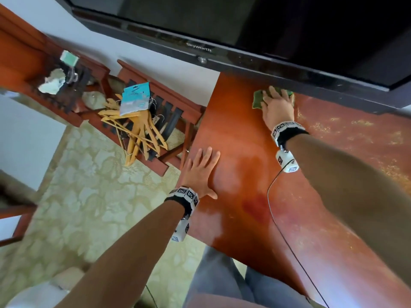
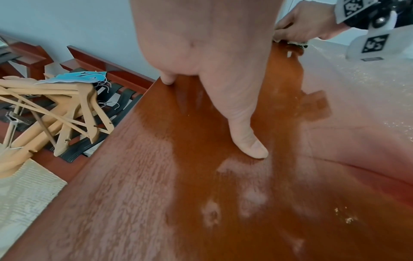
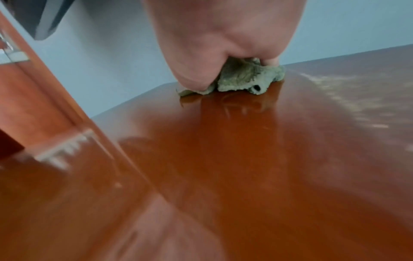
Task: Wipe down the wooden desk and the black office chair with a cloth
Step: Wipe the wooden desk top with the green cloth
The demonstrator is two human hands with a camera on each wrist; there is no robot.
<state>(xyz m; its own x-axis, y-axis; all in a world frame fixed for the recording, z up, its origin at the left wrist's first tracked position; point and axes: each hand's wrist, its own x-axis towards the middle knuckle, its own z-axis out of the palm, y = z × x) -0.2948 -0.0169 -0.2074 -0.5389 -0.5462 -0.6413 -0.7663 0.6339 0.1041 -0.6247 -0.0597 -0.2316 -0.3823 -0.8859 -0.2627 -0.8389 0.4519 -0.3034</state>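
Note:
The reddish wooden desk (image 1: 233, 134) fills the right half of the head view. My right hand (image 1: 278, 103) presses a bunched green cloth (image 1: 258, 98) onto the desk's far part, right under the television's lower edge. In the right wrist view the cloth (image 3: 243, 77) is crumpled between thumb and fingers against the glossy top (image 3: 223, 159). My left hand (image 1: 200, 170) lies flat, fingers spread, near the desk's left edge; its thumb rests on the wood (image 2: 201, 194). No black office chair is in view.
A black television (image 1: 266, 30) overhangs the back of the desk. Pale dust covers the desk's right part (image 1: 355, 134). A thin black cable (image 1: 273, 207) crosses the top. Left of the desk, wooden hangers (image 1: 133, 134) and a blue packet (image 1: 135, 96) lie on a slatted rack.

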